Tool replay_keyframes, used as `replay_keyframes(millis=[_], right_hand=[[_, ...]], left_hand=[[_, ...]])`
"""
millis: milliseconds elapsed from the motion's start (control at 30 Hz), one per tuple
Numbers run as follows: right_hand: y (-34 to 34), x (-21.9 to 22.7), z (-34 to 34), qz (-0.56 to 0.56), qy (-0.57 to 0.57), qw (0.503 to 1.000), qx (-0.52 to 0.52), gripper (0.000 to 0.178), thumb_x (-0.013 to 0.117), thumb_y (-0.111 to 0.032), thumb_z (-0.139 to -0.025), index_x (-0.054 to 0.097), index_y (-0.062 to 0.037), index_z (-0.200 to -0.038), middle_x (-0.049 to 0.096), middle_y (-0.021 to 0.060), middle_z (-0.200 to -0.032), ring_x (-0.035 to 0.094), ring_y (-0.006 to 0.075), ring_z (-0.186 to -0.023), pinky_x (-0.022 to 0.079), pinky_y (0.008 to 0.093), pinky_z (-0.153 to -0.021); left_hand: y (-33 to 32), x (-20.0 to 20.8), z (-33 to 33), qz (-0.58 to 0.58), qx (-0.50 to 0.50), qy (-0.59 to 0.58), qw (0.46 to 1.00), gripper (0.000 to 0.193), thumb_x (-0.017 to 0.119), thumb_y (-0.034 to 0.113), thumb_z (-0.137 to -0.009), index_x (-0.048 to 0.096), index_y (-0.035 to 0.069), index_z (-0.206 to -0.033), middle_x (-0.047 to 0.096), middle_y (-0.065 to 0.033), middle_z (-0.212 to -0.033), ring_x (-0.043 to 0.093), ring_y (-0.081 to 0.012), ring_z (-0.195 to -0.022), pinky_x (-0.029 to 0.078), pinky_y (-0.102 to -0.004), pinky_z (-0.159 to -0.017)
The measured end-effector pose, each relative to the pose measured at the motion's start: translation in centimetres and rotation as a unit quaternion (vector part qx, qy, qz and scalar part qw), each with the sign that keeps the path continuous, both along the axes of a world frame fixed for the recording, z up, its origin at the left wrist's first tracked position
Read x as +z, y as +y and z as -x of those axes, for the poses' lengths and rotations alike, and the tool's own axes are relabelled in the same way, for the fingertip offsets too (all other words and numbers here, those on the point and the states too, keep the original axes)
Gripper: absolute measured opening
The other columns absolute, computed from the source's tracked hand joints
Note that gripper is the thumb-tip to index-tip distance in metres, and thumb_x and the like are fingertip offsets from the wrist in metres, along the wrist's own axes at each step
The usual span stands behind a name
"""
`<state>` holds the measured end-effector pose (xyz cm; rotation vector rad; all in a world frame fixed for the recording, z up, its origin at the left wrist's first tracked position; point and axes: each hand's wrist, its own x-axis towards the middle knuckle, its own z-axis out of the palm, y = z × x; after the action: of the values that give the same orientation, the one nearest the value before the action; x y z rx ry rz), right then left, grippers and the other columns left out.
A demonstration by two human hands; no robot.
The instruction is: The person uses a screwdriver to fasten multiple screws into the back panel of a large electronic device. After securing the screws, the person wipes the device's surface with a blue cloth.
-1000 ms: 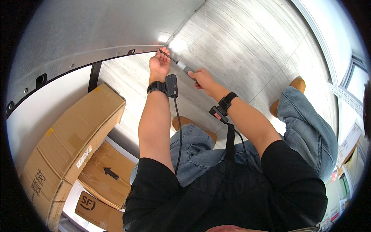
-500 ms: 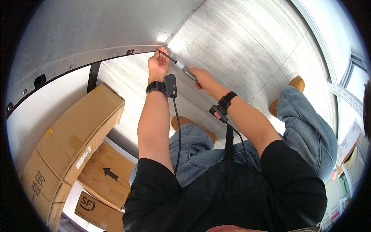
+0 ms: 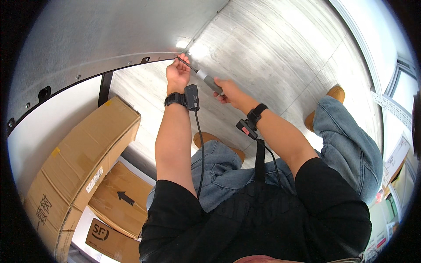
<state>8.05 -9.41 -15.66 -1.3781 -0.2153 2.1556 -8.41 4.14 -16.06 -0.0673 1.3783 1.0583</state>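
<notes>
My right hand (image 3: 231, 93) is wrapped round the grey handle of a screwdriver (image 3: 201, 74), thumb along its upper side. The thin dark shaft slants up and left to the lower edge of a large metal panel (image 3: 101, 33). At that edge my left hand (image 3: 177, 75) is palm up, with curled fingers around the end of the shaft. The tip itself, and any screw at it, is too small and covered to make out. Along the panel's lower rim sit several screws and a black-lined hole (image 3: 44, 92).
A long cardboard box (image 3: 83, 158) stands at the left, with a box bearing a black arrow (image 3: 120, 197) and a smaller brown box (image 3: 112, 239) beside it. A dark upright post (image 3: 105, 87) is under the panel. Cables run from the black devices on both wrists.
The screwdriver's handle has turned in my right hand, and its dark stripe no longer shows. My right fingers have shifted slightly on it. My left hand stays almost in place at the panel's edge.
</notes>
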Motion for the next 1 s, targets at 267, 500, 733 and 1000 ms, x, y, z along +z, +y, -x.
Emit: replay_keyframes(millis=[267, 500, 733, 1000], right_hand=[[0.3, 1.0, 0.2, -0.014, -0.087, 0.996, 0.007, 0.054, 0.050, -0.049, -0.092, 0.055, 0.0043, -0.087, 0.050, 0.0080, -0.069, 0.048, 0.0150, -0.053, 0.042, 0.0300, -0.048], [0.5, 1.8, 0.3, -0.020, -0.099, 0.995, -0.004, 0.052, 0.050, -0.050, -0.091, 0.054, 0.0025, -0.087, 0.049, 0.0075, -0.068, 0.048, 0.0149, -0.053, 0.041, 0.0298, -0.047], [1.0, 3.0, -0.1, 0.019, -0.096, 0.995, -0.032, 0.048, 0.057, -0.043, -0.090, 0.049, 0.0022, -0.104, 0.048, 0.0058, -0.078, 0.048, 0.0118, -0.056, 0.043, 0.0274, -0.049], [0.9, 2.1, -0.1, -0.019, -0.075, 0.997, 0.029, 0.040, 0.056, -0.039, -0.092, 0.050, -0.0007, -0.102, 0.053, 0.0075, -0.081, 0.052, 0.0135, -0.061, 0.044, 0.0290, -0.053]], left_hand=[[0.0, 0.1, -0.2, 0.005, 0.008, 0.000, 1.000, 0.023, 0.041, 0.014, -0.098, 0.054, -0.002, -0.109, 0.064, -0.0118, -0.103, 0.061, -0.0223, -0.089, 0.050, -0.0344, -0.081], [0.0, 0.5, -0.5, 0.000, 0.004, 0.003, 1.000, 0.022, 0.040, 0.012, -0.097, 0.053, -0.003, -0.107, 0.063, -0.0126, -0.103, 0.060, -0.0231, -0.090, 0.050, -0.0351, -0.082], [0.1, 0.6, -0.7, 0.012, 0.017, -0.002, 1.000, 0.023, 0.040, 0.014, -0.097, 0.055, -0.001, -0.105, 0.064, -0.0110, -0.099, 0.061, -0.0214, -0.084, 0.051, -0.0324, -0.077], [0.5, 0.7, -1.1, 0.031, 0.038, 0.002, 0.999, 0.024, 0.039, 0.016, -0.098, 0.055, -0.001, -0.104, 0.062, -0.0096, -0.097, 0.060, -0.0200, -0.082, 0.051, -0.0308, -0.073]])
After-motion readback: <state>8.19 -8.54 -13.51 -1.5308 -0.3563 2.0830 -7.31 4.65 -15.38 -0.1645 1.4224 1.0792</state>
